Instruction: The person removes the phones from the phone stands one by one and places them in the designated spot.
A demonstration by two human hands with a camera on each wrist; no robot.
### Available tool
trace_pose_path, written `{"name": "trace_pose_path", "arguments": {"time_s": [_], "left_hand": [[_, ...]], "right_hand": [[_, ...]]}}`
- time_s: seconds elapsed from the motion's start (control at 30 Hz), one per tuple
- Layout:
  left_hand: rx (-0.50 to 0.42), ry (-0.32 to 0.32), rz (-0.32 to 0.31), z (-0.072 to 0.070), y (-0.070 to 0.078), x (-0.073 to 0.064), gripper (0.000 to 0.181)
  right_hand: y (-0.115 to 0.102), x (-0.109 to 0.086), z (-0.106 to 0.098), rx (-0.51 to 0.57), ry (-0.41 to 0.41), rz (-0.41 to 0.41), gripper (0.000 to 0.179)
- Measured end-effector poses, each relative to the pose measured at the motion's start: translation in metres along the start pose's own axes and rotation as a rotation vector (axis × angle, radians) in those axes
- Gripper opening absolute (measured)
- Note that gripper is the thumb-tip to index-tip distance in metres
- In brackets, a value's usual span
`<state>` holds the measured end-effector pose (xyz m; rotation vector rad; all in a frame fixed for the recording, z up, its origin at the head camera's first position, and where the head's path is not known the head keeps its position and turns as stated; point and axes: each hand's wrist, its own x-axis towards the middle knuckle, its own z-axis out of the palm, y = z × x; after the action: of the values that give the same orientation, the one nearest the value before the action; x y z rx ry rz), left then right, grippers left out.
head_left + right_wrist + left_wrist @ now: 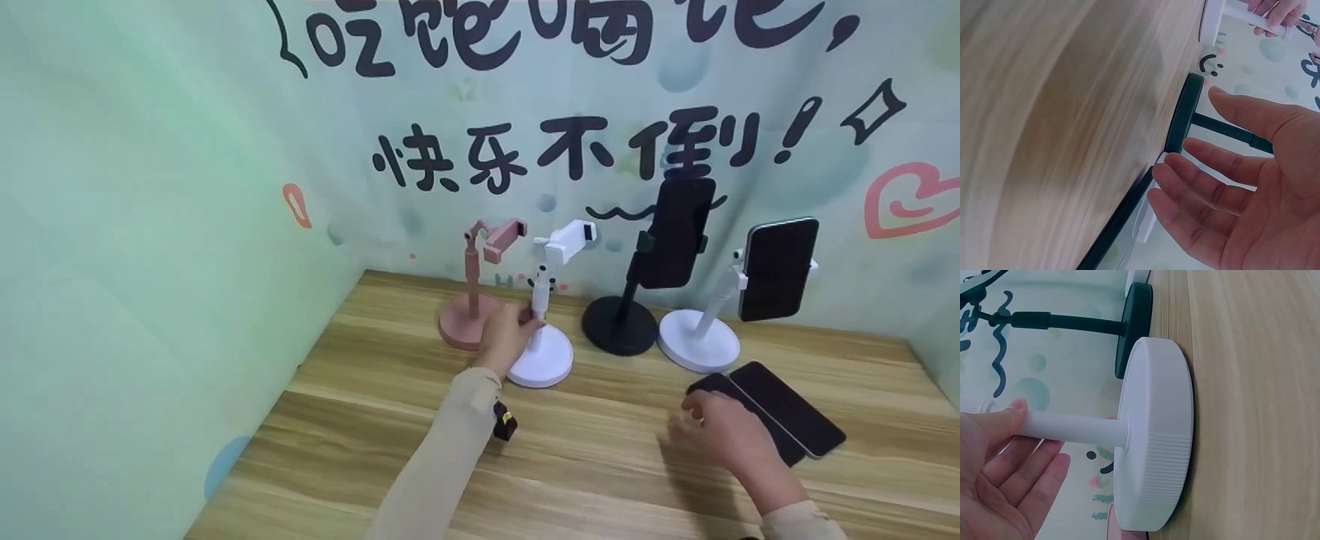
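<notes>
My left hand (508,337) holds the post of a white phone stand (541,360), thumb on one side and fingers behind it. In the left wrist view the thumb lies along the white post (1081,428), above the round base. The stand's white clamp (570,241) has no phone in it. My right hand (724,431) hovers by two dark phones lying side by side, the nearer phone (787,450) partly hidden under it and the farther phone (787,409) in plain sight. In the right wrist view its fingers (1207,197) are spread and relaxed, holding nothing.
Left of the white stand is a pink phone stand (471,322) with a bare clamp. To its right, a black stand (620,330) and another white stand (699,343) each carry an upright phone. A printed cloth (450,97) hangs behind the wooden table (360,420).
</notes>
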<state>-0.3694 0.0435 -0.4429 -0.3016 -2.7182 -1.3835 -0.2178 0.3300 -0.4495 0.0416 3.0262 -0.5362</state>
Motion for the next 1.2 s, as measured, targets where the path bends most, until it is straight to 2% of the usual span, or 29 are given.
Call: {"name": "trace_pose_path", "arguments": {"time_s": [0.2,0.43,0.7,0.97,1.2], "left_hand": [[0.016,0.015,-0.001,0.001,0.004,0.007,0.025],[0.045,0.045,-0.006,0.004,0.004,0.012,0.029],[0.025,0.062,-0.008,0.007,0.003,0.015,0.027],[0.03,0.108,0.021,0.012,0.003,0.016,0.025],[0.043,0.104,0.02,0.015,0.004,0.016,0.025]], "right_hand": [[-0.002,0.001,-0.001,0.008,-0.008,0.011,0.043],[-0.003,0.003,-0.001,-0.01,0.036,-0.025,0.037],[-0.004,0.005,0.0,-0.003,0.031,-0.016,0.037],[-0.006,0.005,0.0,0.0,0.027,-0.002,0.038],[-0.005,0.003,-0.001,0.001,0.026,0.004,0.04]]}}
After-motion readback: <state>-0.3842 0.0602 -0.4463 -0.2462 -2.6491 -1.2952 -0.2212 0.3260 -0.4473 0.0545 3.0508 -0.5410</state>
